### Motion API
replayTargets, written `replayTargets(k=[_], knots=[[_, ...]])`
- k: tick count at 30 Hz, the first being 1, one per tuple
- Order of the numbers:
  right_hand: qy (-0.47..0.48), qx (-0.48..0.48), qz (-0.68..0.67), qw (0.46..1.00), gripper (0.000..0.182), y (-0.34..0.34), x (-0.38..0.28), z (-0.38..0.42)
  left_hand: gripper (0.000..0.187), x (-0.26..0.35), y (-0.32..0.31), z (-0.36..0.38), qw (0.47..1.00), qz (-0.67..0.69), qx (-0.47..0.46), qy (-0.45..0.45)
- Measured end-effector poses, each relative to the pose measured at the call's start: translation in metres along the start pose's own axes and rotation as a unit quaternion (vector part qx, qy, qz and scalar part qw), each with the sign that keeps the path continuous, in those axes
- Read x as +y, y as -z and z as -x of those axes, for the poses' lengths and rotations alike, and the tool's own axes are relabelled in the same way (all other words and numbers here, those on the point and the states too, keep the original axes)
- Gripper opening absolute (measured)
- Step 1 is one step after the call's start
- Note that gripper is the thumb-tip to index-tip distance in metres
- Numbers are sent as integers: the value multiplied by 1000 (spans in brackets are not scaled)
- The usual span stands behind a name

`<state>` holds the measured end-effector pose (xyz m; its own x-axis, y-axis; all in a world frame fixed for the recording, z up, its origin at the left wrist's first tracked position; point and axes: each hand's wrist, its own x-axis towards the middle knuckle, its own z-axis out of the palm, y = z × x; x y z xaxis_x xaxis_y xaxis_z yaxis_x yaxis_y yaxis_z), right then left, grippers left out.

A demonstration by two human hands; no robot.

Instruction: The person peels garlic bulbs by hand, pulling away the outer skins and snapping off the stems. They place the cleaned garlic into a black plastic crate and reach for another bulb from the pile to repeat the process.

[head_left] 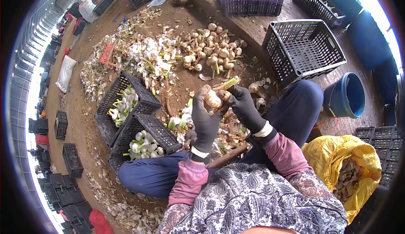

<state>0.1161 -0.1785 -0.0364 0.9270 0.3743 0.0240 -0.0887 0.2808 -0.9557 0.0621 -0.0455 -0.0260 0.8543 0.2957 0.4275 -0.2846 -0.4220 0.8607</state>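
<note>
In front of my knees, my left hand (205, 118) in a dark glove cups a garlic bulb (213, 100) with its green stem pointing up and to the right. My right hand (244, 109), gloved too, closes on the bulb's right side near the stem; its fingertips are partly hidden. Beyond my hands lies a pile of unpeeled garlic bulbs (215, 48) on the dirt floor. To the left, two tilted black crates hold cleaned white garlic, the upper crate (145, 92) and the lower crate (162, 128).
Garlic peelings (147, 55) cover the ground at left. On the right stand a black crate (295, 71), a blue bucket (341, 101) and a yellow sack (318, 149) holding dry scraps. A purple crate (251, 6) sits at the back. More crates (72, 160) line the far left.
</note>
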Motion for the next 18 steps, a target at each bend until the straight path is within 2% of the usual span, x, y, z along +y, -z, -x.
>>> replayTargets(k=[2, 3, 6, 9, 12, 14, 16, 18], knots=[[83, 10, 102, 991, 21, -1, -3, -1, 66, -4, -1, 1, 1000, 9, 1, -11], [124, 15, 152, 980, 23, -2, -8, -1, 67, -4, 0, 1, 998, 54, -5, 11], [160, 5, 227, 961, 30, -2, -17, -1, 70, -4, 3, 1, 979, 187, -24, 75], [156, -16, 316, 936, 27, -2, -30, 3, 77, -5, 15, 1, 943, 297, -58, 138], [193, -46, 331, 922, 22, 4, -22, 1, 75, -18, 34, 6, 875, 400, -107, 249], [226, -19, 342, 912, 22, -2, -27, 2, 65, -33, 34, 12, 833, 480, -114, 249], [242, -14, 367, 898, 24, -7, -29, 2, 62, -22, 34, 4, 747, 576, -124, 308], [241, -30, 407, 880, 29, -7, -26, 2, 53, -37, 26, 6, 736, 571, -76, 356]])
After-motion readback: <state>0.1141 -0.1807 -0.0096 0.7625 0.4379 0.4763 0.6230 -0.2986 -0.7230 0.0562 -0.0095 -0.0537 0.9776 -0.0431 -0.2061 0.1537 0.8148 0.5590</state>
